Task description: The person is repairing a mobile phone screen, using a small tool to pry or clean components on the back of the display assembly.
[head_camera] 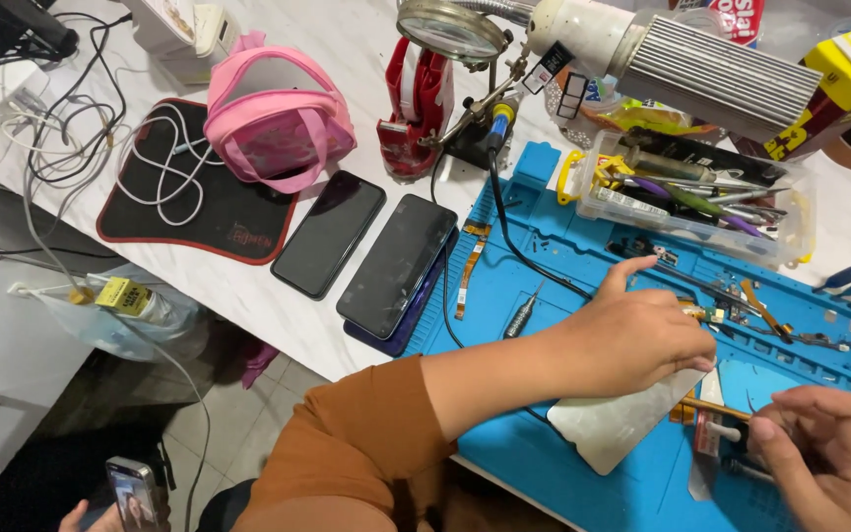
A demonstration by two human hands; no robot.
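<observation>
My left hand (632, 335) rests over a grey metal plate (613, 426) lying on the blue work mat (544, 286), with its fingertips closed on a small brass-coloured part (703, 314). My right hand (824, 458) is at the lower right, fingers curled around a thin dark tool (741, 465) whose tip I cannot make out. A small screwdriver (521, 317) lies on the mat to the left of my left hand.
Two dark phones (329, 232) (398, 264) lie face up left of the mat. A clear tray of tools (687, 192), a soldering iron stand (475, 138), a magnifier (450, 28), a pink bag (278, 113) and cables (164, 163) crowd the back. Another person's hand holds a phone (130, 493) at bottom left.
</observation>
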